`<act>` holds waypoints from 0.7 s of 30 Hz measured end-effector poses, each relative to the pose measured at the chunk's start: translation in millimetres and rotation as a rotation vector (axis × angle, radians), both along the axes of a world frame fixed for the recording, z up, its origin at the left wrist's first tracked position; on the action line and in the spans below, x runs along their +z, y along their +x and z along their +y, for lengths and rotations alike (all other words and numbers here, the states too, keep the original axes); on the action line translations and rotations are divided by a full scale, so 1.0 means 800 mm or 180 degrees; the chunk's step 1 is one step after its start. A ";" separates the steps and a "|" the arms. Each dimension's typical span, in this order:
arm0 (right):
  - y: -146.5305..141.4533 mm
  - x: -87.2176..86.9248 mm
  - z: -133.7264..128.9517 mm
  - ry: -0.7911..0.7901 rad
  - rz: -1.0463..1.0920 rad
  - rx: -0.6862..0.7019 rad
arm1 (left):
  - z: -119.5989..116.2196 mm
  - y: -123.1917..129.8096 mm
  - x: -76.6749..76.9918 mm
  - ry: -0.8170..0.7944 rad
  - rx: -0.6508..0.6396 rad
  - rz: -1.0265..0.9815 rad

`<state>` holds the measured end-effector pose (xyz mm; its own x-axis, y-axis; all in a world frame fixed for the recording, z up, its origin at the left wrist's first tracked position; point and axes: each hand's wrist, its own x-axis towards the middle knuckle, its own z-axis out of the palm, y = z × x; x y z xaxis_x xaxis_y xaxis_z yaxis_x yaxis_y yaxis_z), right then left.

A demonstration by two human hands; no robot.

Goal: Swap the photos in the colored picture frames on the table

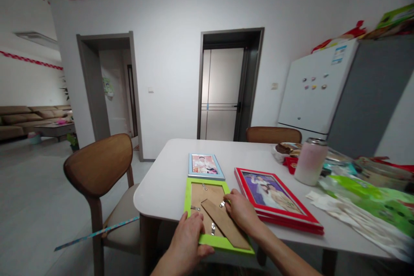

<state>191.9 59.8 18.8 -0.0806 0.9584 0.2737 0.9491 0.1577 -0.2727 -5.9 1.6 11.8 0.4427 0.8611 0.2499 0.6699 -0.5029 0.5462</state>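
Observation:
A lime-green picture frame [188,200] lies face down at the table's near edge, its brown backing board [198,192] showing. Metal clips sit along the board's sides, and a brown stand leg [220,222] slants across it. My left hand [190,235] grips the frame's lower left corner, thumb on the near rim. At the right rim, the bent fingers of my right hand [241,211] pinch at a metal clip [222,203]. A light-blue picture frame [207,177] with a photo lies face up just beyond, touching or nearly touching the green one.
Right of my hands is a stack of red picture frames [284,214]. Farther right stand a pink-white bottle [311,161], a white cloth [343,211] and a green plastic package [355,187]. A wooden chair [100,166] is at the left, another [273,134] behind the white table [158,181].

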 end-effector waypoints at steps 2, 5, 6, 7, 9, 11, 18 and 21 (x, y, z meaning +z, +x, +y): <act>0.000 0.002 -0.009 0.0103 0.0203 0.0164 | 0.002 -0.001 0.000 -0.0011 -0.0006 -0.0021; -0.007 0.007 -0.029 0.0018 0.0579 0.0916 | 0.003 0.000 0.000 0.0014 0.0007 0.0008; -0.010 0.009 -0.036 -0.0103 0.0662 0.1196 | 0.003 0.000 0.001 0.0012 0.0012 0.0033; -0.014 0.011 -0.041 -0.0237 0.0713 0.1412 | 0.003 0.001 0.002 0.0000 0.0015 0.0065; -0.022 0.013 -0.048 -0.0432 0.0745 0.1599 | 0.003 0.002 0.004 -0.0002 0.0036 0.0119; -0.027 0.012 -0.048 -0.0506 0.0734 0.1563 | 0.002 0.002 0.005 0.0014 0.0044 0.0137; -0.034 0.000 -0.042 -0.0153 0.0607 0.1406 | 0.004 0.002 -0.004 0.0067 0.0037 0.0055; -0.038 0.000 -0.043 -0.0085 0.0614 0.1356 | 0.006 0.002 -0.009 0.0015 0.0028 0.0008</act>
